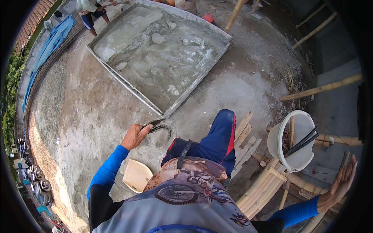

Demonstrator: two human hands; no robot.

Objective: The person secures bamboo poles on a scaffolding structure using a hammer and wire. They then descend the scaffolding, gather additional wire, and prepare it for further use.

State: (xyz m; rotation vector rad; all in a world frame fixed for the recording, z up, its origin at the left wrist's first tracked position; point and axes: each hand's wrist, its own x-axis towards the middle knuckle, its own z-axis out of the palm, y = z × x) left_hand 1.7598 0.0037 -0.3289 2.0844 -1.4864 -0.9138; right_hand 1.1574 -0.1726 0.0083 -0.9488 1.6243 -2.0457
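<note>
My left hand is closed around a bundle of thin dark wire strands, whose loose ends curve out to the right. It hangs in front of my left knee, close to the near corner of the mortar trough. Off at the far right, my right hand is raised with its fingers stretched out, and nothing shows in it. A white plastic bucket with a broken rim stands nearest to that hand. Inside the bucket are black strips and a tangle of brownish strands.
A wide trough of wet grey mortar lies ahead, a co-worker at its far left. Bamboo poles slant in from the right. Beside my right leg is a bamboo bench; a cream plastic piece lies on my left.
</note>
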